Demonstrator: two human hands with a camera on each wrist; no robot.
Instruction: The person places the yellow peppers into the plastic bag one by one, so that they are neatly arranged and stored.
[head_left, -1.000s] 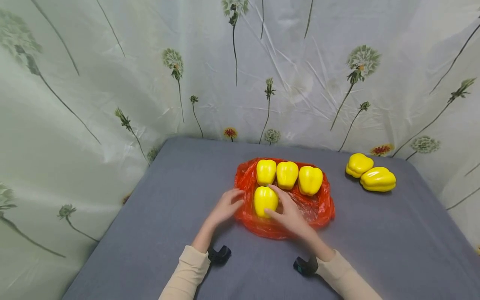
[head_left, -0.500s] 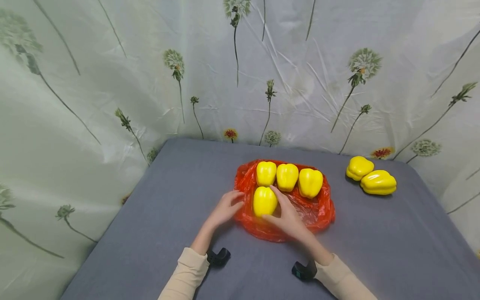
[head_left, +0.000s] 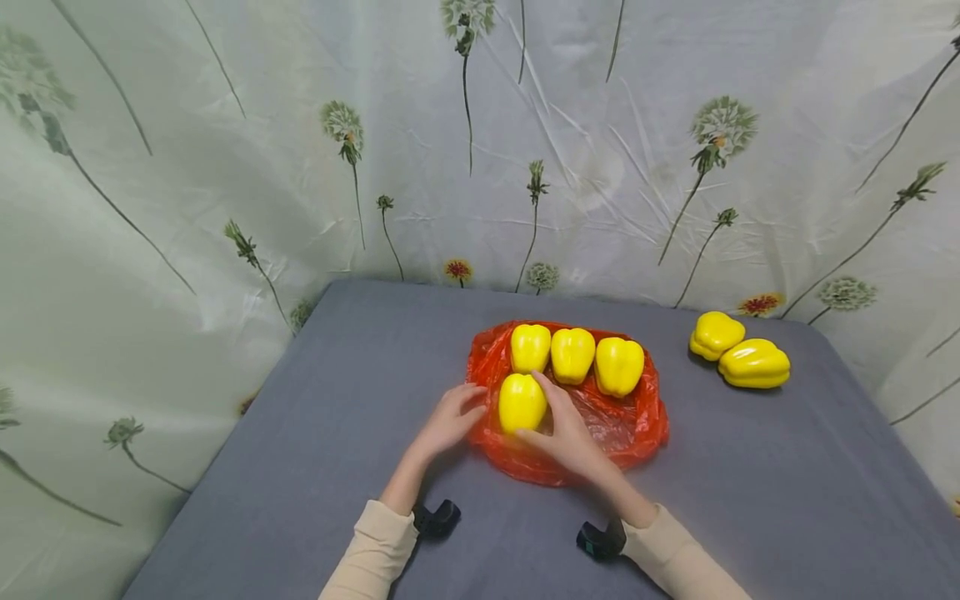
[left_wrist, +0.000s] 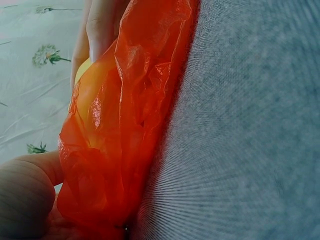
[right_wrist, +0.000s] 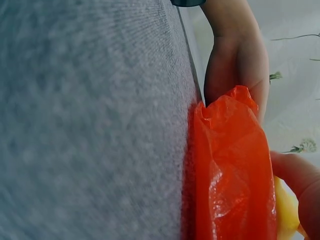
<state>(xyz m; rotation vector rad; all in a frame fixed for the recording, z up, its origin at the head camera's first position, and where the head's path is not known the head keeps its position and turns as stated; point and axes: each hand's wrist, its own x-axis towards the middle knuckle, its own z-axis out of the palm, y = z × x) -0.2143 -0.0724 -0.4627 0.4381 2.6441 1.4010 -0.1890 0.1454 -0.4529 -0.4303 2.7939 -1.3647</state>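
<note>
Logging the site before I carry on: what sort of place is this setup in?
Probably a staged recording booth, not a kitchen or shop. A grey cloth-covered table is enclosed by a hung dandelion-print sheet, and it bears only an orange plastic bag with yellow peppers, handled by the left hand and right hand.

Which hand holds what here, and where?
Right hand grips the front yellow pepper by its right side; left hand touches the red bag's left edge.
</note>
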